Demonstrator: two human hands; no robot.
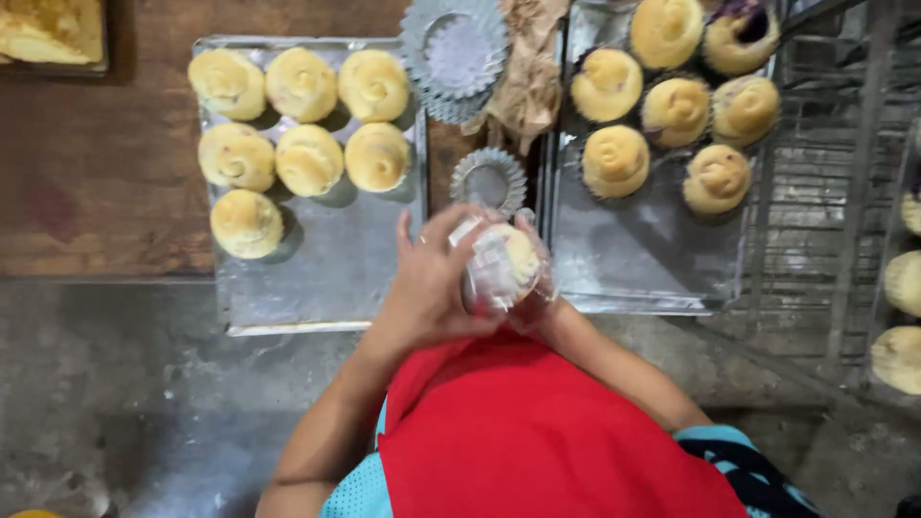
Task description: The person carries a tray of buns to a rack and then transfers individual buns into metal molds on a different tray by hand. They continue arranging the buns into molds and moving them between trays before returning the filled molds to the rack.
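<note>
My left hand (432, 278) and my right hand (533, 305) together hold a round golden bun in a clear plastic wrapper (504, 264), just above the gap between two metal trays. My right hand is mostly hidden under the wrapped bun. The left tray (326, 278) carries several bare swirled buns (307, 158) in rows. On the right tray (633, 259) are several buns still in fluted tins (614, 161). An empty fluted tin (489, 179) lies between the trays just beyond my fingers.
A stack of empty fluted tins (453, 53) and crumpled brown paper (530, 82) lie at the top centre. A wire rack (844, 192) with more buns (902, 288) stands on the right. A wooden tabletop (96, 163) lies under the trays, and a flat pastry (48, 29) is at top left.
</note>
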